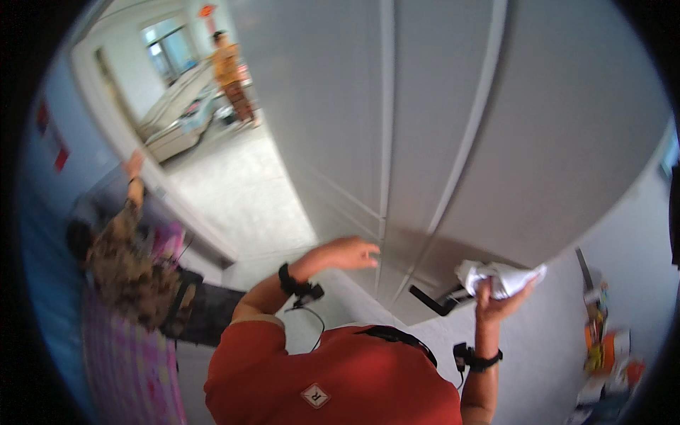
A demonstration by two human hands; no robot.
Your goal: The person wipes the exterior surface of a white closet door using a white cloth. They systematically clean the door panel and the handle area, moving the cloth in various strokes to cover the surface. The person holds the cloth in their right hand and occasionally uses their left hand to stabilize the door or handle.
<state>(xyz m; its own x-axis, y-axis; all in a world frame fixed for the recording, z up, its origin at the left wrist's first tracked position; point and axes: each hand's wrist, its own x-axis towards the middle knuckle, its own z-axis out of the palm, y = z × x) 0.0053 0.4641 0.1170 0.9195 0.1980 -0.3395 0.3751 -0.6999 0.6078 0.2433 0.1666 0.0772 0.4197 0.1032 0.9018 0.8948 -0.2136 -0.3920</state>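
My right hand (496,309) holds a bunched white cloth (512,280) close to the edge of a grey door (319,106). Whether the cloth touches the door I cannot tell. Just left of that hand, a black lever handle (433,301) sticks out from the door. My left hand (353,253) is raised in front of the door's panel, fingers a little bent and nothing held. Raised vertical strips (388,133) run along the door's face.
To the left, a person in a patterned shirt (135,276) reaches a hand to the door frame (186,223), beside a bed with a pink checked cover (127,361). Through the doorway stand another person (228,69) and a sofa (175,141). Assorted packages (611,345) lie along the right wall.
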